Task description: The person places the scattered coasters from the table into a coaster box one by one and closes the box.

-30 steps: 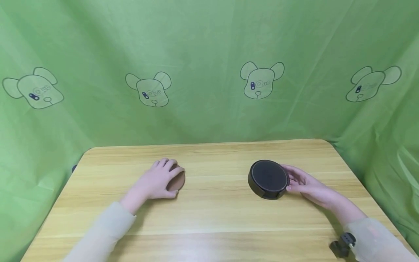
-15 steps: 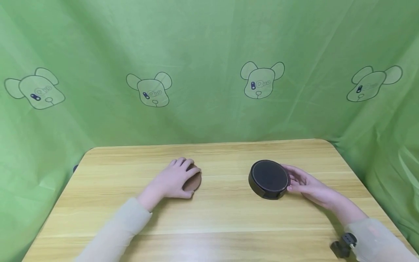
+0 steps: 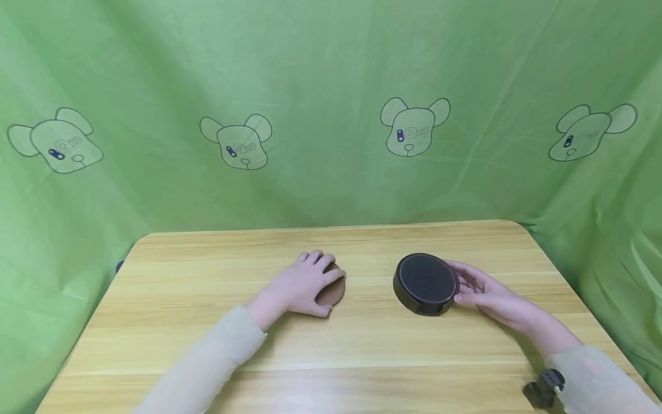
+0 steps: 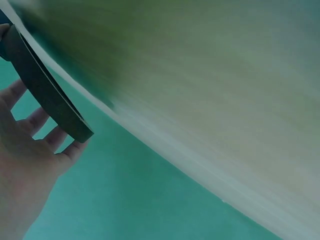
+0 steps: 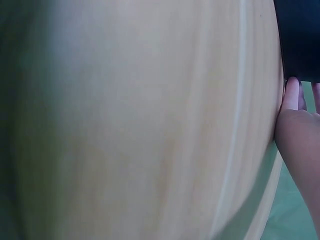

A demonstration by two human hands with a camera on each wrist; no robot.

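A brown round coaster (image 3: 333,290) lies under my left hand (image 3: 305,284), whose thumb and fingers bend around its rim close over the table. The palm side of this left hand (image 4: 25,160) shows in the left wrist view, with a dark curved edge (image 4: 47,90) at the fingertips. Farther right stands a round black coaster holder (image 3: 414,302), topped by a black stitched coaster (image 3: 428,278). My right hand (image 3: 488,299) grips its right side, thumb in front and fingers behind. The right wrist view catches only part of the dark holder (image 5: 302,40) above the fingertips.
The wood-grain table (image 3: 320,362) has rounded far corners. A green curtain (image 3: 326,184) printed with bear outlines hangs behind it and along both sides. A small black device (image 3: 543,388) sits by the right sleeve (image 3: 595,374).
My left hand has moved steadily to the right across the table with the brown coaster, closing the gap to the black holder. The right hand and the holder have stayed in place.
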